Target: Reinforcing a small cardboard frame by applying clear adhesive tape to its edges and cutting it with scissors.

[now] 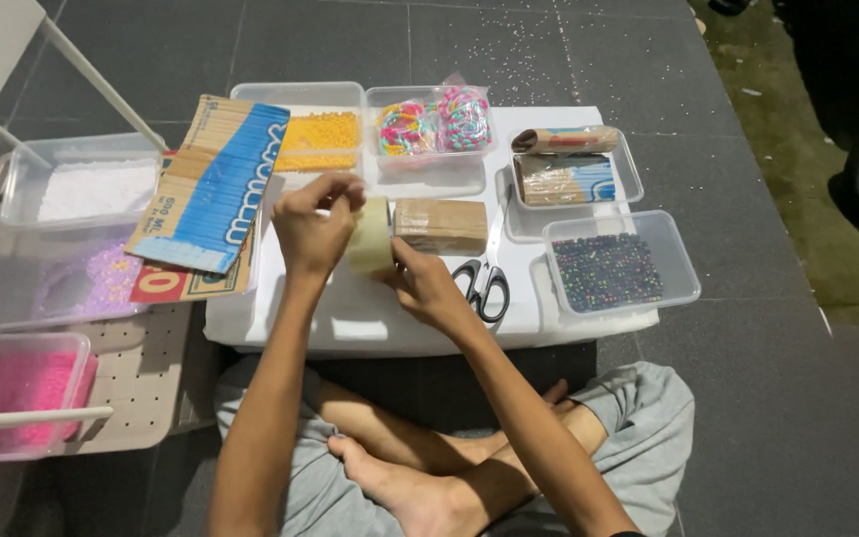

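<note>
A roll of clear tape (371,237) stands on edge on the low white table (370,323). My right hand (428,286) grips its lower right side. My left hand (316,221) is above its left side, fingers pinched at the top of the roll, apparently on the tape's end. A tan cardboard packet (441,224) lies just right of the roll. Black-handled scissors (484,278) lie beside my right hand.
Clear tubs hold orange beads (320,139), coloured hair ties (435,124), dark beads (608,270), cardboard packets (564,169), white beads (91,189), lilac beads (82,283) and pink beads (12,388). Flat printed cardboard (213,184) lies at the left. My crossed legs are below the table.
</note>
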